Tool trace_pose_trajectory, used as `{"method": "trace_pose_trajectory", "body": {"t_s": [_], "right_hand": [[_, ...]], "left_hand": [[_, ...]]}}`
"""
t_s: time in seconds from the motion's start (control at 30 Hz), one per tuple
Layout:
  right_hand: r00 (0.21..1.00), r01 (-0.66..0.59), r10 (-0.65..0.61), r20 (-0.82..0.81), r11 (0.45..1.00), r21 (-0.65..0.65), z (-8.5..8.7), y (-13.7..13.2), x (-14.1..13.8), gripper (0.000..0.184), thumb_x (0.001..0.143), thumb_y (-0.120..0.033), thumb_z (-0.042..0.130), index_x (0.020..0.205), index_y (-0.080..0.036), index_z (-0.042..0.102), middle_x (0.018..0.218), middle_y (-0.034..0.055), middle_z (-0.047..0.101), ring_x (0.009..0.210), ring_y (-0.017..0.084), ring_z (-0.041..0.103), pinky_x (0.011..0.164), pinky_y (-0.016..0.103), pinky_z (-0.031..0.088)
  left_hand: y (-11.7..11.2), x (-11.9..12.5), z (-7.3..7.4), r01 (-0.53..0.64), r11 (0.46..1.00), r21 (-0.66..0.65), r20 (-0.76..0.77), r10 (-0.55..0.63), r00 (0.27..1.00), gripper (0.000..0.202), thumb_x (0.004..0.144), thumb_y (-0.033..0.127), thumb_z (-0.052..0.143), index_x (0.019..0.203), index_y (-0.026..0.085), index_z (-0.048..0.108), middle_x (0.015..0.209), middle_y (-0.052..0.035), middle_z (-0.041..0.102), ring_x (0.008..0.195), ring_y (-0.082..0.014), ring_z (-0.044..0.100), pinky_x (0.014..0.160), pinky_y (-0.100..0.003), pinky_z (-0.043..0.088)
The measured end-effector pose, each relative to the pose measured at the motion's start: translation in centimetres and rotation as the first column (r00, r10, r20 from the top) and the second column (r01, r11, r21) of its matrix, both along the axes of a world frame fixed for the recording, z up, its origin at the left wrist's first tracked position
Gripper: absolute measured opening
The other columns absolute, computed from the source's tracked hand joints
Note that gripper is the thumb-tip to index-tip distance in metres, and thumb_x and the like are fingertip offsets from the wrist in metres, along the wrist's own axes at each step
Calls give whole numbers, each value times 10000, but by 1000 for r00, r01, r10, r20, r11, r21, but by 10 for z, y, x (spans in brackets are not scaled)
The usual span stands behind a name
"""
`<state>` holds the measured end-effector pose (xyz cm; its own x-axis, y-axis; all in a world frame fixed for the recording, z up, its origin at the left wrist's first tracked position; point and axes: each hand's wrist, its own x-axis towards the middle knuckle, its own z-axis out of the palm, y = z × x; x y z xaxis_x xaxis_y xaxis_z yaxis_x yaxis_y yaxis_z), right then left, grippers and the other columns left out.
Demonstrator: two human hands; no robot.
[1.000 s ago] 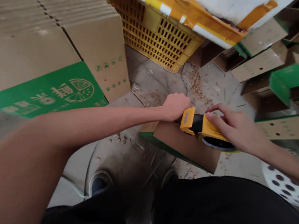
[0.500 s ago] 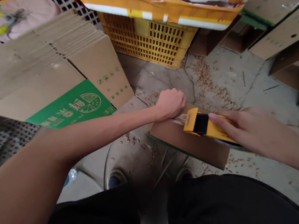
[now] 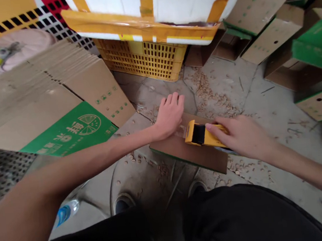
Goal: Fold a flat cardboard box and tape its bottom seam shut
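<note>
My right hand (image 3: pixel 239 137) grips a yellow packing-tape dispenser (image 3: pixel 204 134) with a black centre, holding it down on a flat brown cardboard box (image 3: pixel 199 155) with a green edge. My left hand (image 3: pixel 170 115) rests on the box's far end, palm down and fingers spread, just left of the dispenser. A strip of clear tape (image 3: pixel 181 131) shows between that hand and the dispenser. The tape roll is hidden under the dispenser's yellow casing.
A stack of flat cartons (image 3: pixel 35 99) with green printing lies left. Behind stand a yellow plastic crate (image 3: pixel 143 57) under a white foam box (image 3: pixel 149 6) with orange tape. Open cartons (image 3: pixel 268 21) lie right. Shell scraps litter the concrete floor (image 3: pixel 217 87); a plastic bottle (image 3: pixel 65 213) lies near my feet.
My left hand has opened from a curled shape to spread fingers on the box. My view has shifted upward, bringing more of the area behind the crate into sight.
</note>
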<state>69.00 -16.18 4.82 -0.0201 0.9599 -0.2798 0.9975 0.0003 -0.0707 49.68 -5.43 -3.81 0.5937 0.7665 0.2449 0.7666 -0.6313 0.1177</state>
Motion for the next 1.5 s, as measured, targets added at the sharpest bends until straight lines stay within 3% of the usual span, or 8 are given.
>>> {"method": "trace_pose_trajectory", "body": {"t_s": [0.1,0.23,0.4,0.63,0.93,1.2,1.33,1.5], "right_hand": [[999,-24,23,23,1000,14,-2,5,-4,634,1001,-669,330,972,-191,745,691,94,623,597,193,485,609,314,231],[1000,-19,19,-3,1000,-19,-1,12,-7,586,995,-653,376,977,-195,742,697,93,633,616,205,509,606,318,251],[1000,-3,3,11,999,-34,-2,12,-1,568,1013,-647,365,975,-205,719,749,126,664,639,230,531,619,341,261],[977,40,-10,213,989,-140,4,11,3,739,1000,-749,240,681,-193,608,688,150,598,584,197,419,605,358,226],[999,40,-42,-13,990,-137,2,0,19,770,1005,-769,219,620,-213,588,619,98,559,598,175,441,636,345,294],[986,149,-158,-49,977,-151,-1,-37,88,954,812,-1013,91,643,-239,622,582,72,579,561,195,523,634,382,359],[975,168,-186,-124,975,-147,-11,-67,130,867,868,-974,177,661,-244,597,575,44,564,553,191,530,632,388,387],[954,177,-200,-223,977,-119,-21,-86,139,828,908,-937,195,628,-239,542,566,46,545,525,186,510,602,386,370]], "left_hand": [[-3,4,-10,-37,994,-102,27,40,999,290,1055,110,373,1250,80,586,1269,-190,643,1151,-298,606,952,-406,454],[-4,6,-16,20,989,-146,-15,-23,1000,455,1143,305,238,1173,83,634,1180,-190,687,1106,-316,628,974,-453,433],[-7,6,-9,89,990,-105,-108,-100,989,520,1137,278,203,1140,79,683,1147,-208,706,1087,-333,635,970,-478,414],[-2,11,-11,259,963,-81,-132,-268,954,509,1137,258,195,1154,77,671,1172,-186,692,1127,-312,624,1017,-443,413],[1,9,-10,231,963,-142,-140,-250,958,511,1138,284,194,1073,122,675,1082,-165,729,1018,-292,665,918,-424,433],[0,10,-13,211,970,-120,-141,-227,963,508,1134,266,204,1067,103,681,1090,-183,729,1047,-314,672,940,-445,442],[-1,11,-14,184,974,-129,-136,-202,970,486,1134,272,230,1053,106,679,1101,-183,732,1040,-323,677,937,-452,444],[-2,12,-13,185,973,-137,-139,-204,969,480,1134,279,228,1029,120,668,1078,-170,731,1022,-317,680,929,-451,446]]}}
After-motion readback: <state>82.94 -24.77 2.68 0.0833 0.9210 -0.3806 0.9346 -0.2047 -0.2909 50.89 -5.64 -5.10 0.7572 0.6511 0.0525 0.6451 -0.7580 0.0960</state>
